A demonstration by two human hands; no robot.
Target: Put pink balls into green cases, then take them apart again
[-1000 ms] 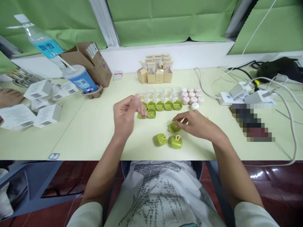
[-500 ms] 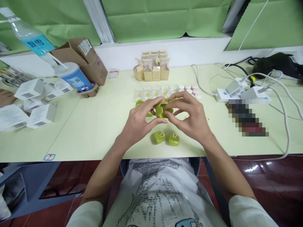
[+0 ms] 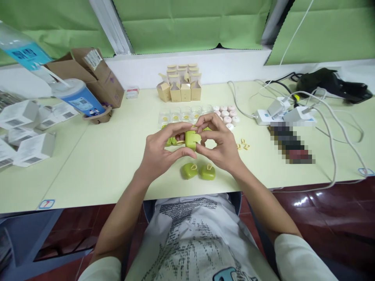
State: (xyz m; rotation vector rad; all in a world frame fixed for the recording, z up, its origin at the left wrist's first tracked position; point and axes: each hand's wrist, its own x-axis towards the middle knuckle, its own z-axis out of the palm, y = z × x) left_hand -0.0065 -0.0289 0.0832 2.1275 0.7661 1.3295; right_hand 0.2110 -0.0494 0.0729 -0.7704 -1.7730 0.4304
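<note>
Between my two hands, above the table, is a small green plastic case (image 3: 191,139). My left hand (image 3: 159,147) holds it from the left, thumb below and fingers above. My right hand (image 3: 219,143) grips its right side with thumb and fingertips; part of the case is hidden by the fingers. Two closed green cases (image 3: 208,172) with yellow loops lie on the table just below my hands. More green pieces (image 3: 169,141) are partly hidden behind my left hand. Several small yellow loops (image 3: 243,145) lie to the right of my right hand.
Clear square containers (image 3: 181,115) and pinkish-white round pieces (image 3: 226,114) stand beyond my hands. Farther back are small open cardboard boxes (image 3: 181,92). White boxes (image 3: 33,148), a blue tub (image 3: 83,100) and a large carton (image 3: 101,80) occupy the left. A power strip (image 3: 265,117) with cables is at right.
The green case was open toward me with its hollow inside showing; now its ribbed outer side faces me and it looks closed up. The view has shifted slightly to the right.
</note>
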